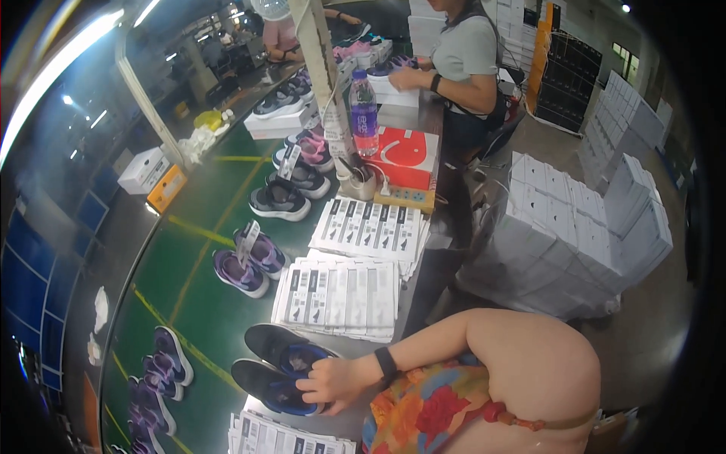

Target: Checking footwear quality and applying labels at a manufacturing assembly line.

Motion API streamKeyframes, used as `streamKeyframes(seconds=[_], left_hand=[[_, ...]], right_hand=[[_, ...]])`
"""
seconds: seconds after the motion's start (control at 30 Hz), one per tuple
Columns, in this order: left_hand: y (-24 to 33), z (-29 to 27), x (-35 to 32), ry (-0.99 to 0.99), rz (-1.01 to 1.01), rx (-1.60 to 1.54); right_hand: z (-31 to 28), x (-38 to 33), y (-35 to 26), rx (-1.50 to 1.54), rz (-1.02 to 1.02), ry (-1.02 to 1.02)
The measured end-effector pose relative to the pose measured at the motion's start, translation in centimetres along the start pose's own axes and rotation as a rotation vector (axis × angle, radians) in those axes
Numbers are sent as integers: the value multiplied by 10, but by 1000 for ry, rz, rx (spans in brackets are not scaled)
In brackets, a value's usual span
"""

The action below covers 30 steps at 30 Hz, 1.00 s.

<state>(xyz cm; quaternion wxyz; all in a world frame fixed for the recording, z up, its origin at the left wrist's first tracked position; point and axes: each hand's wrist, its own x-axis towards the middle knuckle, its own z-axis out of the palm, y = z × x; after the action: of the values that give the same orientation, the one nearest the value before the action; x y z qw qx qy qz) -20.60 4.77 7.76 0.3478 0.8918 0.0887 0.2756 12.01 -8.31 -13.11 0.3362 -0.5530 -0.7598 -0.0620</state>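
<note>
My half-curled right fingers point(311, 385), grip unclear, might over-tug the black, blue-lined shoe point(266, 384) off the green worktop's point(219, 325) near edge.

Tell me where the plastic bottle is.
In the head view, the plastic bottle stands upright in the upper middle, just right of the pale post and by the left end of the red box.

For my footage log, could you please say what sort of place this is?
Likely a shoe workshop: purple fabric sneakers line a long green table, with white cardboard boxes stacked nearby.
</note>
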Motion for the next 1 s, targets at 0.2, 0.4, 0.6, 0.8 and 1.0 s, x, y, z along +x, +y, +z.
streamKeyframes(seconds=[0.2,0.4,0.6,0.8,1.0], left_hand=[[3,2,-23,-44,-204,-99],[-1,9,-21,-114,-367,-202],[-22,49,-7,-152,-482,-382],[-33,74,-11,-129,-679,-487],[-48,139,29,-150,-972,-125]], right_hand=[[3,0,2,-8,-8,27],[1,-4,8,16,-17,21],[8,-1,2,58,12,-20],[-14,5,4,208,85,-210],[-60,10,12,247,315,147]])
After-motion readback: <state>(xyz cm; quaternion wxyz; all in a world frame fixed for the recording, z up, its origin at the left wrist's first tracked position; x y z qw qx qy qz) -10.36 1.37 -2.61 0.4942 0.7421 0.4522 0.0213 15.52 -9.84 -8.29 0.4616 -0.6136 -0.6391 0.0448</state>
